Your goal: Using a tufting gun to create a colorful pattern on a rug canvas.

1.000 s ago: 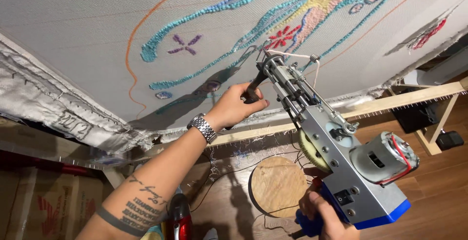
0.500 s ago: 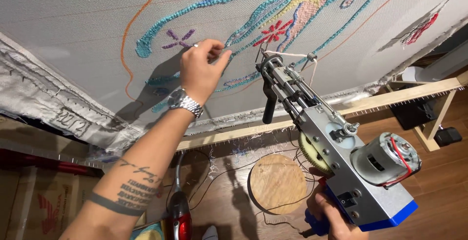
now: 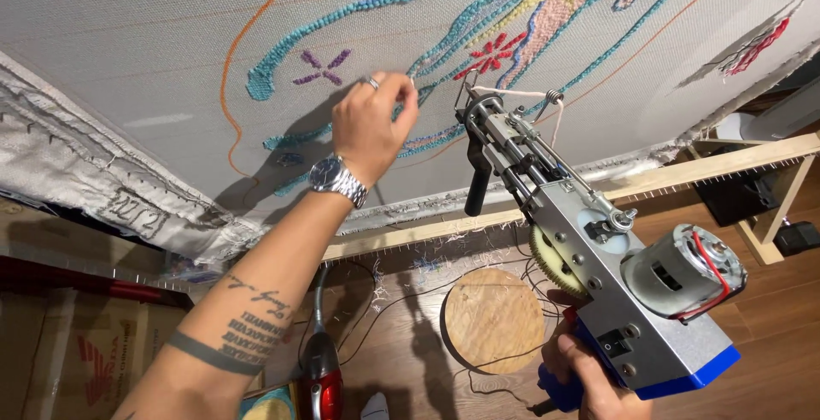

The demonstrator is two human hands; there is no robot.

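Note:
My left hand [image 3: 371,125], with a ring and a metal wristwatch, reaches up to the stretched grey tufting cloth [image 3: 154,36] and pinches at the teal yarn line [image 3: 444,32] with its fingertips. My right hand [image 3: 585,382] grips the blue handle of a grey metal tufting gun [image 3: 598,249], whose needle end points at the cloth near the red yarn flower [image 3: 487,53]. The gun's black front handle [image 3: 478,181] hangs free. A purple yarn flower [image 3: 320,66] lies left of my left hand.
A wooden frame bar [image 3: 717,164] with nail strips runs below the cloth. On the wooden floor stand a round wooden disc [image 3: 491,317] and a red tool [image 3: 323,382], with thin cables around them. Cardboard boxes [image 3: 51,360] sit at the lower left.
My left hand let go of the gun's black front handle and rose to the cloth, then shifted right along the teal yarn. The gun stays in my right hand.

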